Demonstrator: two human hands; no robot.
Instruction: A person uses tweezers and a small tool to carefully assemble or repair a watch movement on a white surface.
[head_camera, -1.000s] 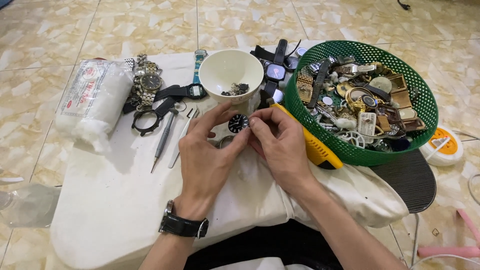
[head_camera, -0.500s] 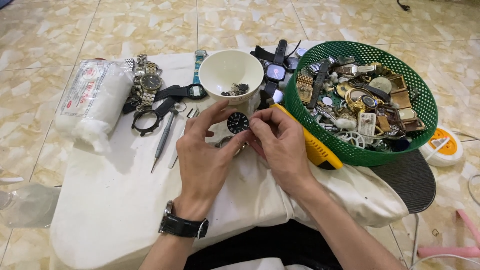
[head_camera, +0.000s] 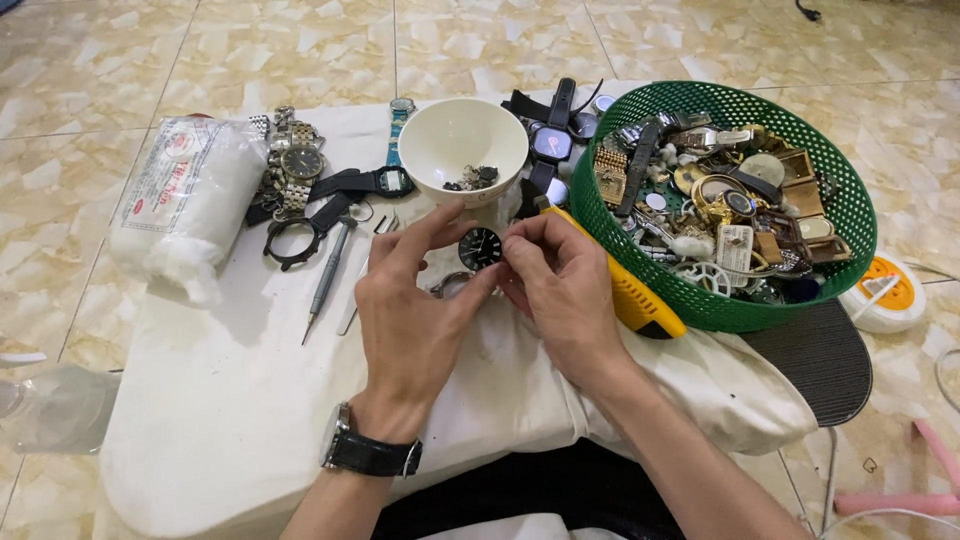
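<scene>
I've got the small black watch dial (head_camera: 480, 247) pinched between both hands, up off the white cloth (head_camera: 230, 400) so light hits its face. My left hand (head_camera: 415, 320) grips its lower edge w/ thumb & fingers; my right hand (head_camera: 560, 290) closes on the other side w/ fingertips, steadying it. White bowl (head_camera: 462, 150) sits just beyond, holding tiny parts so they don't roll off. Green basket (head_camera: 720, 300) of watch scraps is at my right, within reach. Screwdriver (head_camera: 328, 280) & tweezers (head_camera: 365, 285) lie left, handles toward me.
</scene>
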